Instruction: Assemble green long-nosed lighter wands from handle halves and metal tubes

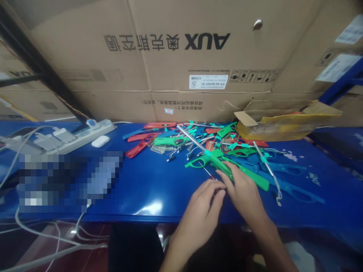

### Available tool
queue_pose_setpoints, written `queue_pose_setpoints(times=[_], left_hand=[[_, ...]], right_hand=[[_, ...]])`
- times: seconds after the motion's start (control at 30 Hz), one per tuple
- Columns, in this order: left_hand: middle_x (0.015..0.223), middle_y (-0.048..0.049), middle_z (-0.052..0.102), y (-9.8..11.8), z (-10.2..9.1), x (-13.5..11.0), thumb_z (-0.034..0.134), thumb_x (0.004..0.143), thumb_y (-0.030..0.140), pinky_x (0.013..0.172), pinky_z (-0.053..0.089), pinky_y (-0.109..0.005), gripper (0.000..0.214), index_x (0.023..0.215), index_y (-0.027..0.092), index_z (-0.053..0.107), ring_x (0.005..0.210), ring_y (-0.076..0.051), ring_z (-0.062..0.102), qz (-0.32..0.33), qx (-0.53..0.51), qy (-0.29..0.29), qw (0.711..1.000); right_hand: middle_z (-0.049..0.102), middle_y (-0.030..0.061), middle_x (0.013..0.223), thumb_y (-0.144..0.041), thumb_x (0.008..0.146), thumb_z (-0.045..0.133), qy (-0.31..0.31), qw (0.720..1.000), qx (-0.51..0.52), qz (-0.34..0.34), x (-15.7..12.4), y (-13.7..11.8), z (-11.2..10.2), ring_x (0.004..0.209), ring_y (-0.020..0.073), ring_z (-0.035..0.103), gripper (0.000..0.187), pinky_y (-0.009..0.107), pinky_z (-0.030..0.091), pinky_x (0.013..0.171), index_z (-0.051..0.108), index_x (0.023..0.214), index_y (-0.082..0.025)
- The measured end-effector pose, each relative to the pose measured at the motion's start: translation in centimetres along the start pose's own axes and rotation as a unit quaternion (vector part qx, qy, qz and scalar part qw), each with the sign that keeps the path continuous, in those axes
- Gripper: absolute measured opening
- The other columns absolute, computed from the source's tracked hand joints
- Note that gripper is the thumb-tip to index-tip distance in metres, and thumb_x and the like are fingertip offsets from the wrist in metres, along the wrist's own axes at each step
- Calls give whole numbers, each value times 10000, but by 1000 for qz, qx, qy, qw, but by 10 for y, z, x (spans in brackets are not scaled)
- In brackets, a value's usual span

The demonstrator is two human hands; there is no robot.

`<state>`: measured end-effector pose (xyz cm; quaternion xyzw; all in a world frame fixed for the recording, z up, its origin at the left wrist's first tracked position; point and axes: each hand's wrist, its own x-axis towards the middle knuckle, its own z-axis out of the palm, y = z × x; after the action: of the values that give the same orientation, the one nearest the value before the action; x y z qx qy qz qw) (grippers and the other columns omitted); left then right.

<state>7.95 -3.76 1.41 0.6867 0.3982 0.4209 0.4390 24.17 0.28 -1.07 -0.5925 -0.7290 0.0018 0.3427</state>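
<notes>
A green long-reach lighter (214, 158) with a metal tube points up and to the left in front of me. My right hand (244, 190) has its fingers closed around the handle end. Just left of it, my left hand (204, 202) has thumb and fingers curled together beside the right fingertips. Whatever it pinches is mostly hidden. A thin red and white piece (210, 175) runs up from near those fingertips. Beneath the right hand lies a green handle shell (259, 178). Blue handle shells (300, 189) and a metal tube with wires (266, 163) rest to the right.
Behind the hands is a pile of red shells (138, 146), green shells (171, 141) and small wired parts (171, 155). An open carton (279, 126) stands at back right, before a large cardboard wall (167, 71). A power strip (82, 139) and white case (100, 141) lie left on the blue table (136, 185).
</notes>
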Motion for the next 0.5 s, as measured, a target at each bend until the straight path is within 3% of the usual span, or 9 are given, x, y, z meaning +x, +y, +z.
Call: queue_pose_setpoints(times=[0.2,0.5], left_hand=[[1173,-49,680,0,-1,0,447,1070,263,1000,455,-327,280,1234,245,673,1092,-194,622,4,-10,7,1000],[1257,-52,676,2,-1,2,445,1072,242,1014,453,-314,294,1249,240,680,1112,-180,626,11,-20,0,1000]], right_hand=[[720,138,1248,-433,1023,481,-39,996,82,-1,2,0,-6,1150,279,692,427,412,565,958,621,1337,-179],[716,132,1287,-337,1016,493,-36,994,106,-9,2,-4,-13,1166,264,703,390,389,574,980,661,1325,-168]])
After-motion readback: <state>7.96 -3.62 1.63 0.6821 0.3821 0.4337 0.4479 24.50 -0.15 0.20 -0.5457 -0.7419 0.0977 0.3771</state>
